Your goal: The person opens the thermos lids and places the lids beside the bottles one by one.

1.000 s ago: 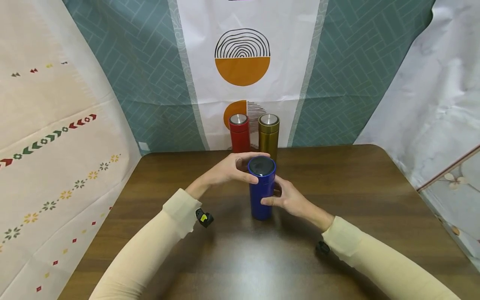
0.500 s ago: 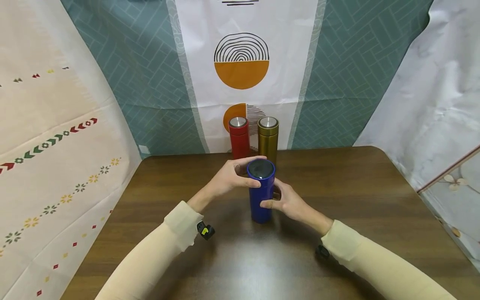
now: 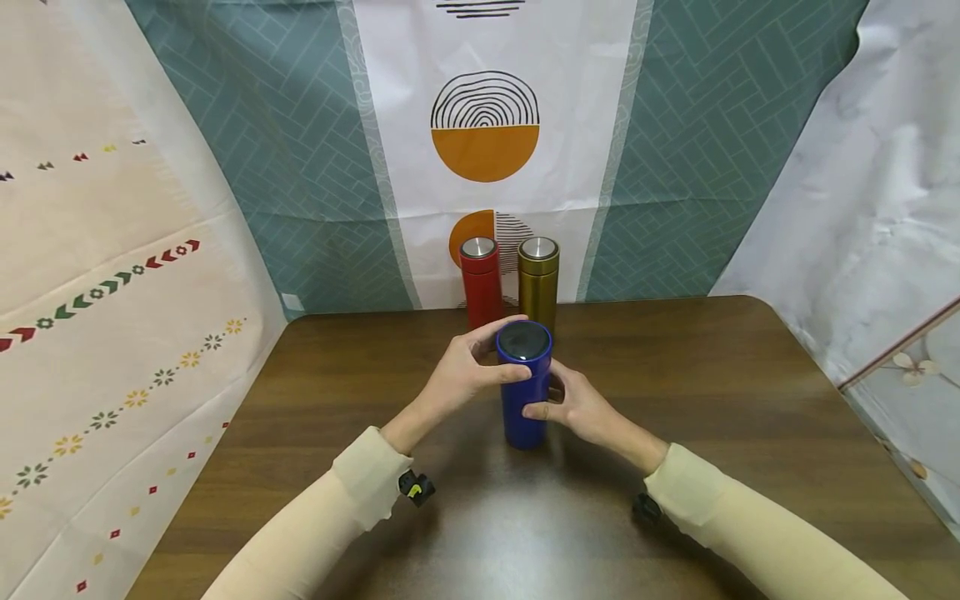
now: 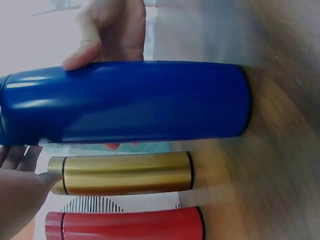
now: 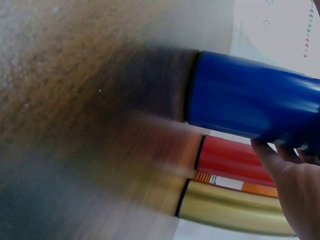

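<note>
A blue insulated flask (image 3: 522, 417) with a dark round top stands upright near the middle of the table, in front of two others. My left hand (image 3: 468, 367) grips its lid end from the left, thumb across the front and fingers around the back. Lower on the right side, my right hand (image 3: 581, 404) holds the body between thumb and fingers. The left wrist view has the blue flask (image 4: 130, 102) lying across it, with the right hand (image 4: 117, 30) beyond. In the right wrist view the flask's base (image 5: 220, 92) sits at the tabletop.
Behind stand a red flask (image 3: 481, 287) and a gold flask (image 3: 537, 287), both with silver tops, side by side near the table's back edge. The brown wooden table (image 3: 720, 375) meets a patterned cloth (image 3: 307, 167) at the back. More cloth hangs at both sides.
My left hand has turned around the top of the blue flask, its thumb sliding rightward over the front and its wrist lowering. The right hand keeps its hold. The head view has tilted slightly up.
</note>
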